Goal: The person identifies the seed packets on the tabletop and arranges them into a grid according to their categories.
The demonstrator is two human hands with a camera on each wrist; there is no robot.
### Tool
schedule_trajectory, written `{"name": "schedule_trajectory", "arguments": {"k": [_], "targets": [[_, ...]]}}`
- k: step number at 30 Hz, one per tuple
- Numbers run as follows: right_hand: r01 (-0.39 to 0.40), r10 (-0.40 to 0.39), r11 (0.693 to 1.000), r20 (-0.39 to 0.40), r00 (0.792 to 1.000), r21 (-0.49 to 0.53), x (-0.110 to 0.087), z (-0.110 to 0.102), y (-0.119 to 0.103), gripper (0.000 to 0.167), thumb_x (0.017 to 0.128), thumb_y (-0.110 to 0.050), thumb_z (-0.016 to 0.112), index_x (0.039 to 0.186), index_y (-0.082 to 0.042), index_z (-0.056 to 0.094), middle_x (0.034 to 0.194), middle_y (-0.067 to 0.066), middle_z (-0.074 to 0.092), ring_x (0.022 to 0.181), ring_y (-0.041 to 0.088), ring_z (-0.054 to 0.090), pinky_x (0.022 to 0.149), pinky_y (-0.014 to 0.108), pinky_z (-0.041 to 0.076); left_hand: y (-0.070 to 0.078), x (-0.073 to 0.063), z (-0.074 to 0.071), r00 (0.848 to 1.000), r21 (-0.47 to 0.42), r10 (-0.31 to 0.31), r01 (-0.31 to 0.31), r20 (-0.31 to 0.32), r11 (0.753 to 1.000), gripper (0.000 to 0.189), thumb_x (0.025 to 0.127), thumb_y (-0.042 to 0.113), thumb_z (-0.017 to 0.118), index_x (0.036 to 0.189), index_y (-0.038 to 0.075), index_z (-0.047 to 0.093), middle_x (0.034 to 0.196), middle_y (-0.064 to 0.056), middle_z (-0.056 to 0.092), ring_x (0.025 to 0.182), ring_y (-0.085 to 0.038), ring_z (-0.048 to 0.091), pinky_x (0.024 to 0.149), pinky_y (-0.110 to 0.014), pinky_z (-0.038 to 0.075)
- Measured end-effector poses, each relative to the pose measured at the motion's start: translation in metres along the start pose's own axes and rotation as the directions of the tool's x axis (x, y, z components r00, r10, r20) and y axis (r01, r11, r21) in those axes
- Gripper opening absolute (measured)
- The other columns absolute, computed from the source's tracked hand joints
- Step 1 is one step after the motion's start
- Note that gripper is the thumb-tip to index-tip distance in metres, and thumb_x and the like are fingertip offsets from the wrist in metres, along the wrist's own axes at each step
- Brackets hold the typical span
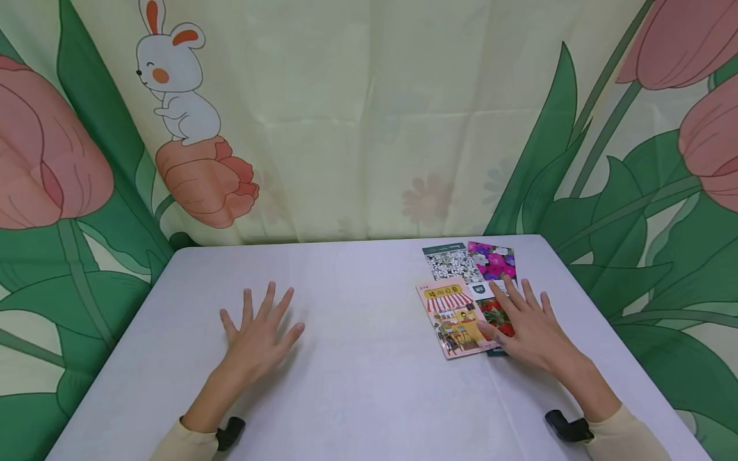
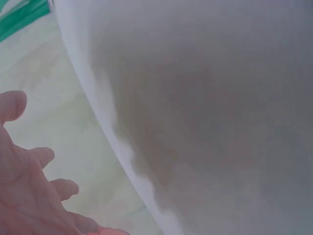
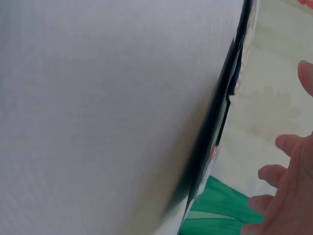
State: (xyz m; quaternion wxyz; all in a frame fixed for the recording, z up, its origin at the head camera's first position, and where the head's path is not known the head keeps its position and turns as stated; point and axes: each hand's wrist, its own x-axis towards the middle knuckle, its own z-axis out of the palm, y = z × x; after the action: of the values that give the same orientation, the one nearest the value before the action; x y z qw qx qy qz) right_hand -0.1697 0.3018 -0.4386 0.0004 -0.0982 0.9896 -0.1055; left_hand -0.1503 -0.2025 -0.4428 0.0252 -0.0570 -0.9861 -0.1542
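My left hand (image 1: 256,342) is held over the left part of the white table with its fingers spread, holding nothing. Its palm and fingers (image 2: 43,156) show at the edge of the left wrist view. On the right, my right hand (image 1: 533,330) hovers with spread fingers over a small overlapping group of flat printed pieces. Nearest its thumb lies a pink booklet (image 1: 455,314) with a drawn shop front. Partly hidden under the hand and booklet is a packet with red fruit pictures (image 1: 494,314). Behind them lie a white-flower packet (image 1: 452,262) and a pink-and-purple-flower packet (image 1: 494,259).
A white cloth covers the table (image 1: 357,358). Just past its far edge hangs a backdrop curtain (image 1: 369,128) printed with tulips and a rabbit. A dark wrist camera (image 1: 230,433) sits at the left sleeve, another dark wrist camera (image 1: 567,427) at the right sleeve.
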Motion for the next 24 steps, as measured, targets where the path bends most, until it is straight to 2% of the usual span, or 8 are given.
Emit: {"name": "schedule_trajectory", "arguments": {"k": [5, 10, 17, 24], "targets": [[0.011, -0.012, 1.0, 0.015, 1.0, 0.017, -0.002, 0.001, 0.007, 0.096, 0.099, -0.066, 0.058, 0.17, -0.012, 0.024, 0.176, 0.027, 0.013, 0.161, 0.059, 0.003, 0.124, 0.082, 0.003, 0.013, 0.003, 0.006, 1.0, -0.022, 0.016, -0.016, 0.008, 1.0, 0.076, 0.105, 0.058, 0.053, 0.169, 0.028, 0.027, 0.18, -0.015, 0.01, 0.162, -0.058, -0.007, 0.115, -0.089, -0.011], [0.033, -0.034, 0.999, 0.035, 0.999, 0.025, 0.0, 0.0, 0.012, 0.095, 0.099, -0.065, 0.059, 0.168, -0.008, 0.026, 0.176, 0.027, 0.015, 0.16, 0.059, 0.009, 0.124, 0.082, 0.008, 0.036, 0.013, 0.013, 0.999, -0.039, 0.04, -0.039, 0.029, 0.998, 0.075, 0.106, 0.06, 0.051, 0.17, 0.031, 0.024, 0.181, -0.013, 0.007, 0.163, -0.055, -0.01, 0.118, -0.086, -0.011], [0.051, -0.054, 0.998, 0.075, 0.996, 0.048, 0.004, 0.0, 0.02, 0.096, 0.097, -0.066, 0.062, 0.166, -0.007, 0.032, 0.174, 0.028, 0.022, 0.158, 0.059, 0.017, 0.122, 0.081, 0.018, 0.084, 0.028, 0.023, 0.992, -0.061, 0.116, -0.113, 0.047, 0.992, 0.072, 0.105, 0.058, 0.053, 0.169, 0.031, 0.03, 0.18, -0.011, 0.011, 0.165, -0.051, -0.003, 0.122, -0.084, -0.004], [0.084, -0.095, 0.992, 0.106, 0.99, 0.096, 0.005, -0.001, 0.026, 0.089, 0.099, -0.059, 0.066, 0.165, -0.008, 0.035, 0.172, 0.031, 0.024, 0.156, 0.062, 0.019, 0.119, 0.082, 0.023, 0.141, 0.046, 0.05, 0.979, -0.08, 0.173, -0.165, 0.11, 0.983, 0.07, 0.106, 0.056, 0.052, 0.168, 0.03, 0.033, 0.18, -0.01, 0.018, 0.166, -0.048, 0.007, 0.125, -0.081, 0.006]]}}
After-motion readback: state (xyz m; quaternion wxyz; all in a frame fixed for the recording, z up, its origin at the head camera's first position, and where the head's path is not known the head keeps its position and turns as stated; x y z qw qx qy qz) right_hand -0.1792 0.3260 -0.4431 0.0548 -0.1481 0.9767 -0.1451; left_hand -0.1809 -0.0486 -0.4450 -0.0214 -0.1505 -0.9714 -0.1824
